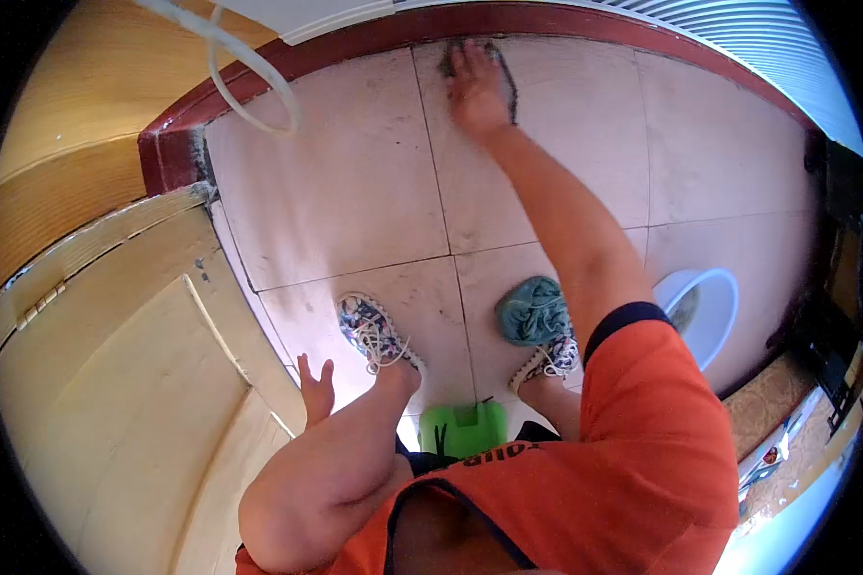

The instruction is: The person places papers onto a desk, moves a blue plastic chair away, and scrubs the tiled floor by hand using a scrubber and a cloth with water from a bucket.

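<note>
My right hand (478, 91) reaches far out to the floor by the dark red skirting. Under its fingers and palm is a dark rag (510, 84), pressed flat on a tile; most of it is hidden by the hand, so its exact kind is hard to make out. Beside my left knee hangs my left hand (316, 388), fingers apart and holding nothing, near the wooden door. A crumpled teal cloth (533, 311) lies against and partly over my right shoe (551, 359). To the right of that arm stands a pale plastic bucket (724, 316), its inside partly visible.
Pale floor tiles (336, 192) with dark joints and smudges spread ahead. A green plastic stool (465, 431) is beneath me. At left are a wooden door (115, 383) and a looping whitish hose (259, 67). A ribbed white panel (738, 38) borders the far right.
</note>
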`<state>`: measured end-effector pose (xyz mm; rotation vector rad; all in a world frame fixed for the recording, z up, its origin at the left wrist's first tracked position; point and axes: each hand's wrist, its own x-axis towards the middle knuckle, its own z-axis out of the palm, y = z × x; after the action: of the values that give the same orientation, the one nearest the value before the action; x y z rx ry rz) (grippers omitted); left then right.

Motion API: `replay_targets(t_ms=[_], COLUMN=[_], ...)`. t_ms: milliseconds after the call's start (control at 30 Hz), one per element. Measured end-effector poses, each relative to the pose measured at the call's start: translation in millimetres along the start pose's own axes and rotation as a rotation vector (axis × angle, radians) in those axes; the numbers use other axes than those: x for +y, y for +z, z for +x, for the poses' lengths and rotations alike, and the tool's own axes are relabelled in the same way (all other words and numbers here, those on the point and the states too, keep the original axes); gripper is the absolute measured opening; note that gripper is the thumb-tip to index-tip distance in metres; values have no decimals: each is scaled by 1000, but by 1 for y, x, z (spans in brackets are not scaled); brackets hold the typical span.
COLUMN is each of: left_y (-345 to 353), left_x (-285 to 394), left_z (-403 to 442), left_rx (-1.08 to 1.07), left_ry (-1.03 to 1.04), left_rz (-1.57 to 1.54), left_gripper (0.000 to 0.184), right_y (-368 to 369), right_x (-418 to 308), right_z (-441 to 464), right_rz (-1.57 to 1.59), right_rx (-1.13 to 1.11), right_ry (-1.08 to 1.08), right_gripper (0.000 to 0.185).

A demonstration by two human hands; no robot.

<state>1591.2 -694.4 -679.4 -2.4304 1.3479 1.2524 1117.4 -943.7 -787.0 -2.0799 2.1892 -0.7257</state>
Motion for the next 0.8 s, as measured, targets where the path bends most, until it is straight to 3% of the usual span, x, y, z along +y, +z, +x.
replay_targets(t_ms=[33,100,133,167,233,267,333,400,500,567,667,700,733,800], left_y=[0,-2,0,3,3,3,2,-1,-2,0,-2,-4,-4,-4], left_x=[1,12,7,2,15,20,10,5,-12,-16,-12,-10,-4,19], left_z=[0,-2,3,6,-1,0,3,-5,-6,-4,-3,-3,1,0], left_rx=[-1,-15,-14,-12,-31,-38,-32,-11,-6,-18,-26,-39,-33,-34], left_ry=[31,59,52,42,8,21,51,25,-4,-9,20,24,20,15], left_rz=[20,65,66,66,68,45,26,2,14,50,58,67,57,17], left_gripper=[71,70,70,70,70,70,71,70,70,69,68,68,68,68], right_y=[11,5,-26,-3,-29,-36,-62,-88,-77,-71,-41,-30,-13,2], right_x=[-9,-47,-76,-85,-110,-104,-83,-45,57,112,122,87,48,-33], right_z=[-5,-60,-81,-136,-194,-198,-200,-158,-117,-71,-32,-21,-22,-48], right_rz=[28,23,303,354,551,551,334,-138,-169,-262,-173,-116,-65,157], right_rx=[81,-186,-410,-272,-497,-490,-738,-755,-34,146,126,79,276,-112], right_ry=[3,-215,-194,-309,-369,-366,-389,-188,259,479,423,309,82,18], right_gripper=[45,45,44,45,46,46,48,51,49,51,44,41,37,38])
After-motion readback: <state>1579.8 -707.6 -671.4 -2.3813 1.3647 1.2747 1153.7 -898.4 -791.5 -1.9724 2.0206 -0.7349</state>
